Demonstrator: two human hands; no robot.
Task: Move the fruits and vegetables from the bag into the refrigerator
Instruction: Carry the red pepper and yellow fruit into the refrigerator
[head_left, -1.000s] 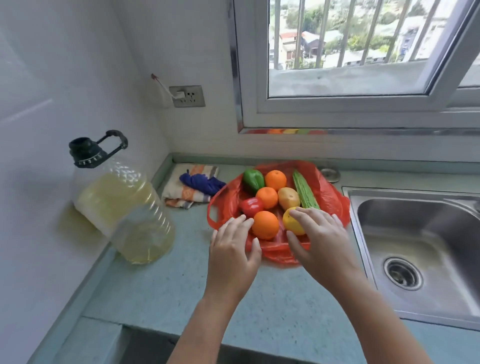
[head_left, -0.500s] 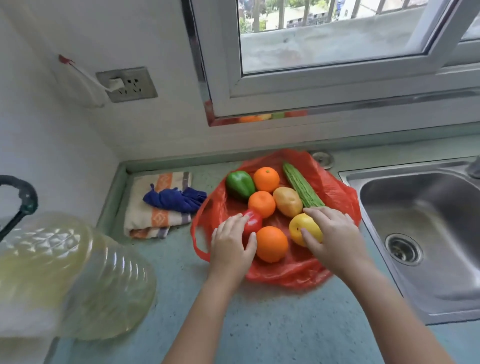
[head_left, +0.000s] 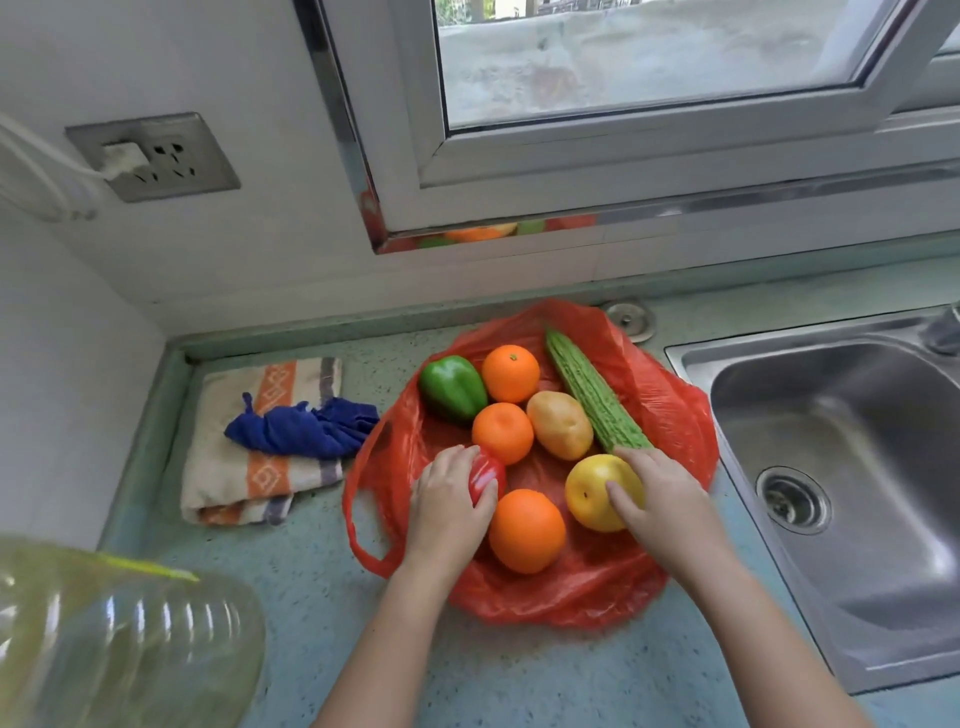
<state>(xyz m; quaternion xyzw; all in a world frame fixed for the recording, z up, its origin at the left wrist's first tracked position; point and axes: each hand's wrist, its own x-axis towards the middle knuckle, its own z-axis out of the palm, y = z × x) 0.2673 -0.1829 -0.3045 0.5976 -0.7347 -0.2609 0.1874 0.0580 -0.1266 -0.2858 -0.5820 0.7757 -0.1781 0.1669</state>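
The red bag (head_left: 670, 415) lay open on the desk (head_left: 519, 675) beside the sink (head_left: 753, 395), holding a pepper (head_left: 453, 387), three oranges (head_left: 503, 433), a potato (head_left: 560, 425) and a gourd (head_left: 592, 395). The left hand (head_left: 447, 504) was curled round a tomato (head_left: 485, 475) at the bag's left side. The right hand (head_left: 665, 499) gripped a yellow fruit (head_left: 592, 488) at the gourd's near end, thumb on its front.

Red bag (head_left: 675, 415). The left hand (head_left: 447, 499) has its fingers (head_left: 460, 460) over a red tomato (head_left: 485, 475), the right hand (head_left: 670, 499) has its fingers on a yellow fruit (head_left: 589, 493). Between them is 1 orange fruit (head_left: 526, 530); 2 more lie beyond the fingertips, with a green pepper (head_left: 452, 387), tan potato (head_left: 560, 425) and bumpy green gourd (head_left: 592, 395).
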